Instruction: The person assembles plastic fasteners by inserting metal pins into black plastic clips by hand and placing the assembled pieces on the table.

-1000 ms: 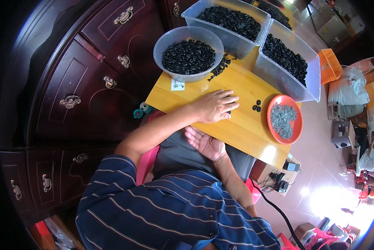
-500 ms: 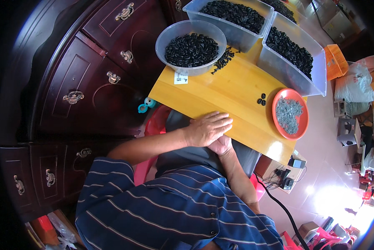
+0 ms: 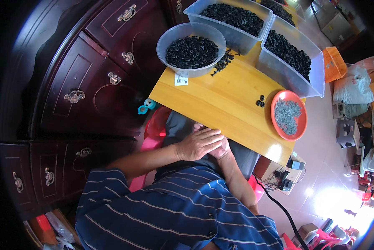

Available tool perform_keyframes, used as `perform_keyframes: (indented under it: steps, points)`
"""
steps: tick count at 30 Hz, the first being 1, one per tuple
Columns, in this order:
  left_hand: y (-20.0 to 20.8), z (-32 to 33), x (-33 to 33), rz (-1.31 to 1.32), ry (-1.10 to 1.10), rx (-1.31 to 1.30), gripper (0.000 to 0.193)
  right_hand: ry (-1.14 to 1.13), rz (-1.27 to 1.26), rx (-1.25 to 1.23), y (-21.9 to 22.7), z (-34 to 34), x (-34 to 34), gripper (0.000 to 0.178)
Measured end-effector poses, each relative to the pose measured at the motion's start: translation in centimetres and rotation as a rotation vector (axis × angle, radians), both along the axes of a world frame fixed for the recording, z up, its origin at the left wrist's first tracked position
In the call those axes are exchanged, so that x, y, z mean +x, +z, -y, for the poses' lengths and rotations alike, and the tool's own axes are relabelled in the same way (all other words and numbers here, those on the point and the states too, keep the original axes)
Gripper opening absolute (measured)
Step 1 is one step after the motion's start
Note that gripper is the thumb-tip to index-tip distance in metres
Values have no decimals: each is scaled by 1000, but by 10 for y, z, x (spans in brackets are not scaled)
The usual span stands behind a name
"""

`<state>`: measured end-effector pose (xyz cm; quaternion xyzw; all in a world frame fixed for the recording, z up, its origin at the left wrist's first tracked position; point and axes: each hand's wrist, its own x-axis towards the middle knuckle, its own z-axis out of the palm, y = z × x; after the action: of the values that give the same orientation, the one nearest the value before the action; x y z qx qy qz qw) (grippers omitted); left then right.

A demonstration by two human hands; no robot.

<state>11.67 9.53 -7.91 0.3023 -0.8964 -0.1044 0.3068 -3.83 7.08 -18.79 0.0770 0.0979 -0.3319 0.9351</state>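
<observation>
At the near edge of the yellow table (image 3: pixel 220 102), my left hand (image 3: pixel 198 144) lies across my right hand (image 3: pixel 222 151), above my lap. The left fingers are stretched out flat, with nothing seen in them. Most of the right hand is hidden beneath; its fingertips poke out past the left hand, extended. Three small black round pieces (image 3: pixel 260 103) sit on the table beside an orange-red dish (image 3: pixel 302 121) of small grey slender parts (image 3: pixel 286 114). A round clear tub (image 3: pixel 164 50) holds many black ring-like parts (image 3: pixel 192 52), and slender black pieces (image 3: pixel 223 62) lie loose next to it.
Two rectangular clear bins (image 3: pixel 316 85) of black parts stand at the far side. A white card (image 3: pixel 181 79) lies by the tub. Dark wooden drawers (image 3: pixel 74 83) rise at left. An orange basket (image 3: pixel 334 66) is at far right; a black cable (image 3: pixel 280 206) runs at lower right.
Both hands have drawn back from the table edge toward my body, the left still resting over the right. Right fingertips now show beyond the left hand.
</observation>
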Motion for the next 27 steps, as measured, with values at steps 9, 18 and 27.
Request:
perform_keyframes:
  steps: [9,18,27]
  points:
    - [30,17,9,-148,71,35,21,78,-303,48,73,-7,1,31]
    - [51,44,51,-467,374,241,12,-45,-157,268,155,8,-14,25]
    - [24,36,56,-520,393,356,13,-559,104,-80,290,265,3,47]
